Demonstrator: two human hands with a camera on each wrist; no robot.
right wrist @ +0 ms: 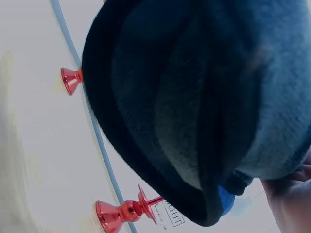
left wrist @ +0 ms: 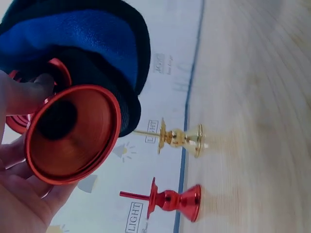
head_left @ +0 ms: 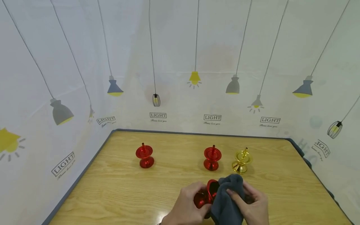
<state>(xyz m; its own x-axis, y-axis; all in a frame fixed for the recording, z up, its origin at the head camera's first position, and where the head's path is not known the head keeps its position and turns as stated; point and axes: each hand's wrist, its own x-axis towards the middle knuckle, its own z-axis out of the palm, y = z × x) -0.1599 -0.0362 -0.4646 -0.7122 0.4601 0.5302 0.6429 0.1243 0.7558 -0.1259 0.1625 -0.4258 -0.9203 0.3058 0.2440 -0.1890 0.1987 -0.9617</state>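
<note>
My left hand (head_left: 185, 204) grips a shiny red candle holder (left wrist: 77, 141), tipped so its hollow, flared base faces the left wrist camera. The thumb and fingers are curled round its middle. My right hand (head_left: 255, 206) holds a folded dark blue-grey cloth (head_left: 228, 200) against the holder, thumb on top of the cloth. The cloth covers part of the holder in the head view and fills most of the right wrist view. Just beyond the hands stand a gold candle holder (head_left: 242, 162) and a red one (head_left: 212, 158), both upright with a thin spike on top.
Another red candle holder (head_left: 145, 156) stands upright at the left of the wooden table (head_left: 112, 190). Behind and at the sides hangs a white sheet (head_left: 180, 56) printed with lamps, meeting the table along its dark edging.
</note>
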